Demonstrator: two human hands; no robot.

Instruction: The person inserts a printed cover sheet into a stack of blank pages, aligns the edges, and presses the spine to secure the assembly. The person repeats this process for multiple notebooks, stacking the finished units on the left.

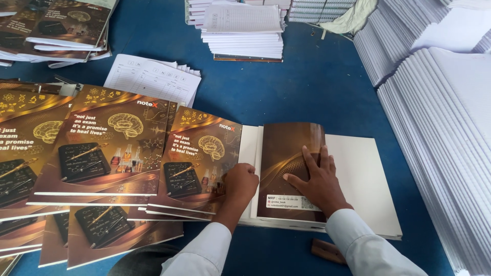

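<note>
A small dark wooden block [327, 251] is seen nearest the camera, lying on the blue table surface [317, 87] just beside the right white sleeve [368, 245]. A little further, the right hand [318, 179] is laid flat with fingers spread on the glossy brown-and-gold back flap of a notebook cover [289, 163], which is folded over a stack of white paper sheets [363, 179]. The left hand [240, 183] is curled into a loose fist, and its knuckles are pressed down at the fold, between the back flap and the front cover panel printed with a brain and a dark slate [197, 158]. Nothing is gripped by either hand; both only press on the cover.

To the left, fanned piles of the same glossy brown printed covers [97, 148] are spread across the table, overlapping one another and partly tucked under the cover being handled. Beyond them a loose bundle of ruled white index sheets [153, 76] is lying. Along the right edge, tall rows of stacked white paper blocks [440, 102] are ranged. Farthest away, a neat pile of ruled white sheets [243, 33] and another heap of printed covers [61, 28] at the top left are seen.
</note>
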